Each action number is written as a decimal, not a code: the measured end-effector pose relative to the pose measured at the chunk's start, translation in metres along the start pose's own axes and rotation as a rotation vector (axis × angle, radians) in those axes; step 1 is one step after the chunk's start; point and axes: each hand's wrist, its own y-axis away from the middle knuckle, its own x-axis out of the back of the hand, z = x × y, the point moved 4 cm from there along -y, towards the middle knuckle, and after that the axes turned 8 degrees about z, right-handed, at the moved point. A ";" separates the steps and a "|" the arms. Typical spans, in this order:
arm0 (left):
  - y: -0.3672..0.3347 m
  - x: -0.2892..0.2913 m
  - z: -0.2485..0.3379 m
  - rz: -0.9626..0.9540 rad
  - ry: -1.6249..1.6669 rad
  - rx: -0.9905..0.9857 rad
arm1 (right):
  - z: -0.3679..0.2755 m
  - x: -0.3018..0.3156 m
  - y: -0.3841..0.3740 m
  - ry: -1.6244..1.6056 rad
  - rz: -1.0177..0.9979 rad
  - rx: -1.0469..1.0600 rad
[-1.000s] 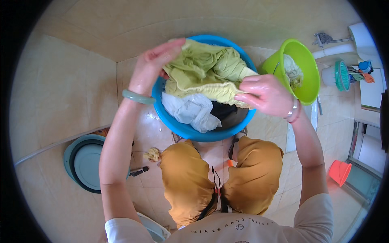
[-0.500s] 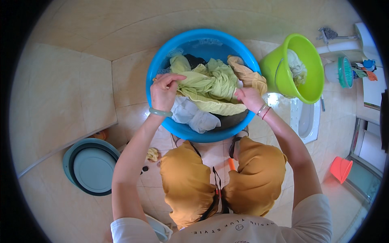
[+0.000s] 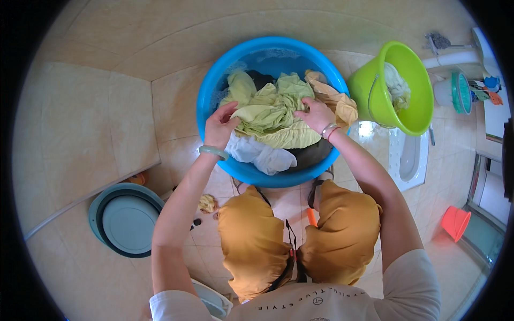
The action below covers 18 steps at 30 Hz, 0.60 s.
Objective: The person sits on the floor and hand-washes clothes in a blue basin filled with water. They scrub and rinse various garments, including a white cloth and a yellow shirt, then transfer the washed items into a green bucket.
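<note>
Pale-green cloth (image 3: 273, 109) lies crumpled in the blue basin (image 3: 267, 181), upper centre of the frame! Left hand (image 3: 219, 127) at its left edge, right hand (image 3: 317, 115) over its right side, both curled, partly spread; whether either grips it, I cannot tell.

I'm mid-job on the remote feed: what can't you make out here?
All in the head view, now:
- Bottom of the blue basin: mostly hidden by piled laundry.
- Rest of the black cloth: hidden by the yellow-green cloth.
- Bottom of the green bucket: largely covered by the pale cloth inside.
- Pale tub at the lower edge: partly hidden by the shirt.
</note>
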 end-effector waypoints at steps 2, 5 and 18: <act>-0.003 0.008 -0.021 0.040 -0.174 0.301 | -0.003 0.009 0.012 -0.034 0.172 0.085; 0.007 -0.001 -0.030 0.027 -0.243 0.581 | -0.006 0.014 0.022 -0.023 0.171 0.054; 0.014 -0.123 0.144 -0.089 0.352 0.046 | -0.035 0.019 0.036 -1.035 0.102 0.242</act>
